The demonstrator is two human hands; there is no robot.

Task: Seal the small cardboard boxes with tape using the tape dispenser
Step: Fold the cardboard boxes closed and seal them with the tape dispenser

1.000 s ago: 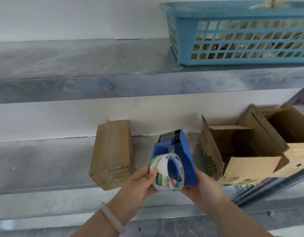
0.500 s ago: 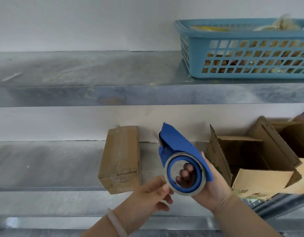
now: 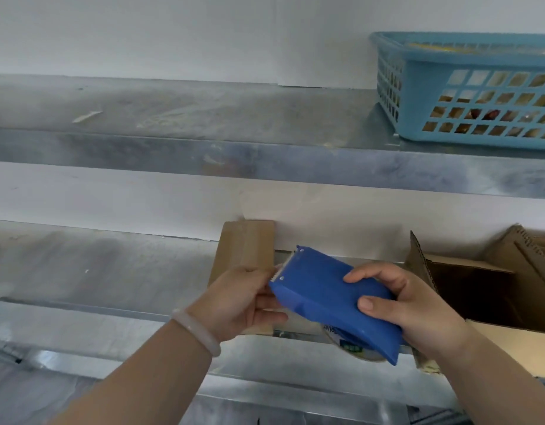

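Note:
A blue tape dispenser (image 3: 323,292) lies tilted between my hands, its toothed cutter end pointing up and left. My right hand (image 3: 412,308) grips its rear, thumb and fingers curled over the blue cover. My left hand (image 3: 237,302) pinches at the cutter end, where the tape end seems to be. The tape roll (image 3: 351,348) peeks out under the dispenser. A small closed cardboard box (image 3: 246,246) stands on the middle shelf behind my left hand, partly hidden. An open cardboard box (image 3: 467,283) with raised flaps sits to the right.
A blue plastic basket (image 3: 467,93) with goods inside stands on the upper metal shelf (image 3: 173,148) at the right. The middle shelf (image 3: 96,271) stretches bare to the left of the closed box. A white wall runs behind the shelves.
The dispenser has turned over from showing the roll's side to showing its blue cover. My left hand moved up to the cutter end. The view shifted down and left.

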